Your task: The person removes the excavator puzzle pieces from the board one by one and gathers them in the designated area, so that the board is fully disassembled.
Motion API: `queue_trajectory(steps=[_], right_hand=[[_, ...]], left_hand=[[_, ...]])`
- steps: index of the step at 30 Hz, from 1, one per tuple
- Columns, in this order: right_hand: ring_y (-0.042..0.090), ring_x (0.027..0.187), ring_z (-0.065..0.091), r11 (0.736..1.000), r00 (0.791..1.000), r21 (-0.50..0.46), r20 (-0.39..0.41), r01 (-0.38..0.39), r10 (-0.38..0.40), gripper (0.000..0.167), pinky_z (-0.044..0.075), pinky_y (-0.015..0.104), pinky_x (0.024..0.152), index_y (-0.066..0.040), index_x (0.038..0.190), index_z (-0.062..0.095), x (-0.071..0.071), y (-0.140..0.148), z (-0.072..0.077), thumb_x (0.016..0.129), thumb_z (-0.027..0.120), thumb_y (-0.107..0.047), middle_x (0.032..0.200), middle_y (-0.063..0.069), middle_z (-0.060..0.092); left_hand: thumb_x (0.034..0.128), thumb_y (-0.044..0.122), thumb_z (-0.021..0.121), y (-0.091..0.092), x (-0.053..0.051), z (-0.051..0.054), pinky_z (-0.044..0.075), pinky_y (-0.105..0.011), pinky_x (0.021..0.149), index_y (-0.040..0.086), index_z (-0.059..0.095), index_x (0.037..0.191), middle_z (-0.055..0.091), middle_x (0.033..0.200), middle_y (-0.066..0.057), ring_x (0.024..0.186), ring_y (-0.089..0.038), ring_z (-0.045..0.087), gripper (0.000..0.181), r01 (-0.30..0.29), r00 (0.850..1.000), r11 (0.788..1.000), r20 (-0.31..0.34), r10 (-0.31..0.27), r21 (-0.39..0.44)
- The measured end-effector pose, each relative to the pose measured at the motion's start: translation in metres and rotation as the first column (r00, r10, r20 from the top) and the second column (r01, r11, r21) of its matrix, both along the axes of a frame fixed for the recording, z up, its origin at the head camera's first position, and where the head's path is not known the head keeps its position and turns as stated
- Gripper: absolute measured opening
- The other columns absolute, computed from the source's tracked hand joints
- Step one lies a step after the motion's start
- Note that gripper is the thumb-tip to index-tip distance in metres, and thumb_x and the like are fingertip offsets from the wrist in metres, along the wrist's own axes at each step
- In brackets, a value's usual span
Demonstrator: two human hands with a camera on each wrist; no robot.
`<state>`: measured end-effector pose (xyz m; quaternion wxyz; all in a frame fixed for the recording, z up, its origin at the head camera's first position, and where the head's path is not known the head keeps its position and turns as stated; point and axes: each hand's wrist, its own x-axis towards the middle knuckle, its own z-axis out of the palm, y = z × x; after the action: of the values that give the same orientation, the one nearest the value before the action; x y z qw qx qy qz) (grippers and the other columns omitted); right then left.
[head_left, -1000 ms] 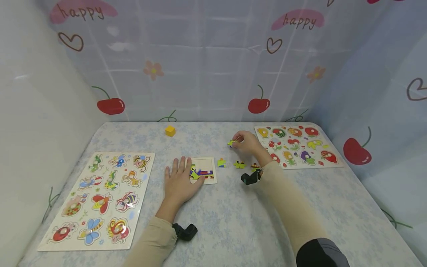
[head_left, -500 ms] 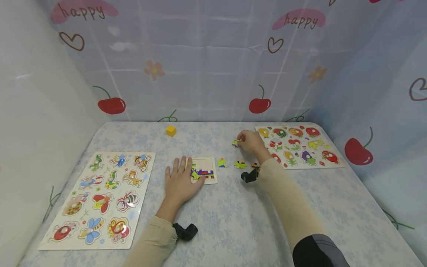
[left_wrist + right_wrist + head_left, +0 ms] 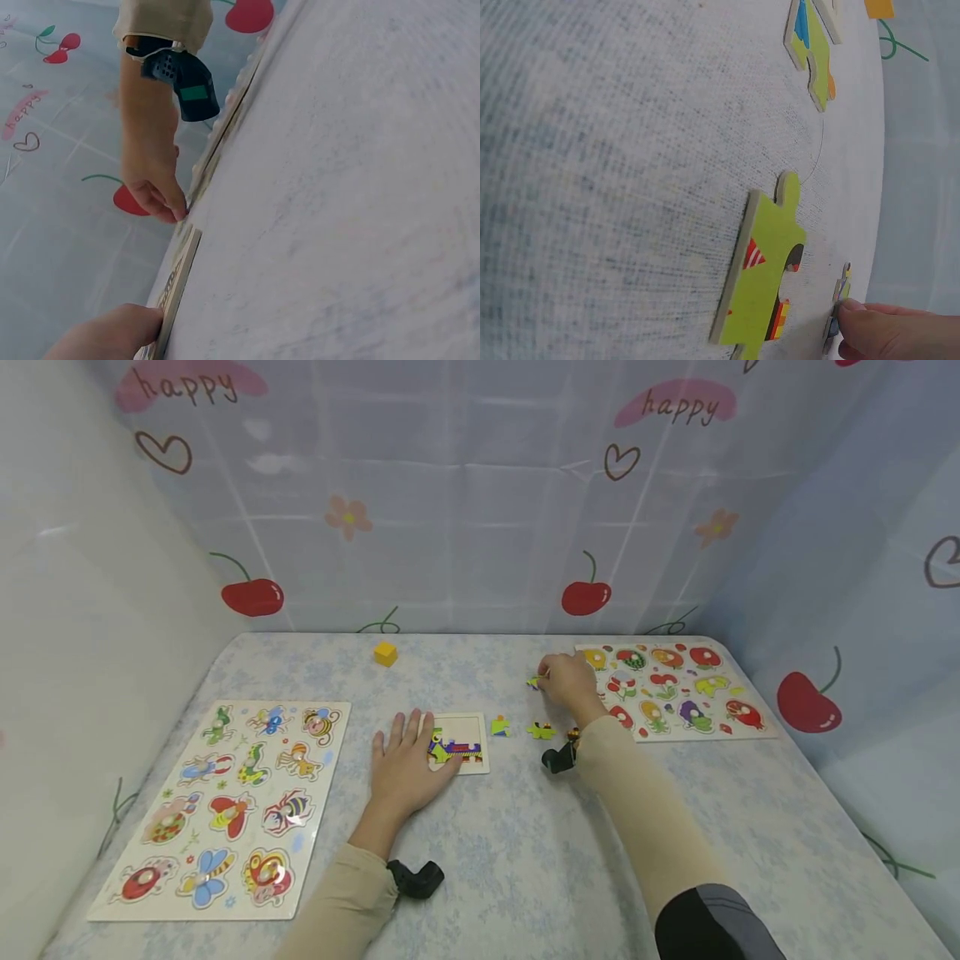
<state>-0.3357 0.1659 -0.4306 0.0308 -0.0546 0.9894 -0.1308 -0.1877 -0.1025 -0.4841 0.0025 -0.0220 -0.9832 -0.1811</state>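
My left hand (image 3: 408,768) lies with straight fingers on the left side of a small wooden puzzle tray (image 3: 459,726), which holds some fitted colourful pieces. In the left wrist view its thumb is at the edge of the tray (image 3: 180,281). Beyond the tray, my right hand (image 3: 570,683) pinches a green puzzle piece (image 3: 533,682) between thumb and fingers, low at the table. The right wrist view shows that held piece (image 3: 844,287) partly covered by the fingertips. Nearer lie loose puzzle pieces, one green with red patches (image 3: 761,262) and another green and blue (image 3: 810,52).
A large insect puzzle board (image 3: 247,793) lies at the left. At the back right is a fruit puzzle board (image 3: 675,693), close to the right hand. A yellow cube (image 3: 386,653) stands near the back edge. One more loose piece (image 3: 573,733) is partly hidden by the right wrist.
The right hand has shifted slightly to the right with the puzzle piece, which stays pinched. The left hand keeps its place on the tray.
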Motion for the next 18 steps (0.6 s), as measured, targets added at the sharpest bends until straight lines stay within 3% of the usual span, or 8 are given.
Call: queue_trajectory(steps=[4, 9, 18], right_hand=[[0.043, 0.130, 0.046, 1.000, 1.000, 0.025, -0.018, 0.002, -0.002, 0.017, 0.044, 0.054, 0.104, -0.012, 0.108, 0.071, 0.001, 0.001, -0.001, 0.095, 0.067, -0.022, 0.106, 0.010, 0.068], [0.032, 0.111, 0.054, 0.999, 0.999, -0.028, -0.033, -0.016, 0.015, 0.020, 0.044, 0.050, 0.103, -0.013, 0.112, 0.070, 0.006, -0.005, 0.001, 0.095, 0.067, -0.023, 0.105, 0.009, 0.066], [0.024, 0.101, 0.049, 0.985, 0.991, -0.118, -0.048, -0.130, 0.125, 0.024, 0.049, 0.039, 0.085, -0.017, 0.116, 0.069, 0.025, -0.031, 0.006, 0.095, 0.068, -0.028, 0.108, 0.003, 0.066]], left_hand=[[0.0873, 0.074, 0.045, -0.001, 0.000, 0.000, 0.005, -0.061, 0.123, 0.020, 0.018, 0.161, 0.014, 0.168, -0.005, 0.156, -0.031, 0.006, 0.095, 0.009, 1.000, 1.000, -0.001, -0.009, 0.005], [0.0889, 0.073, 0.044, -0.005, -0.001, 0.000, 0.005, -0.058, 0.124, 0.017, 0.014, 0.161, 0.013, 0.168, -0.006, 0.156, -0.031, 0.003, 0.096, 0.014, 1.000, 1.000, 0.010, -0.014, 0.009], [0.0930, 0.067, 0.042, -0.014, 0.000, 0.001, 0.004, -0.058, 0.124, 0.010, 0.013, 0.160, 0.011, 0.168, -0.010, 0.156, -0.033, 0.001, 0.093, -0.003, 1.000, 1.000, 0.006, 0.003, 0.025]])
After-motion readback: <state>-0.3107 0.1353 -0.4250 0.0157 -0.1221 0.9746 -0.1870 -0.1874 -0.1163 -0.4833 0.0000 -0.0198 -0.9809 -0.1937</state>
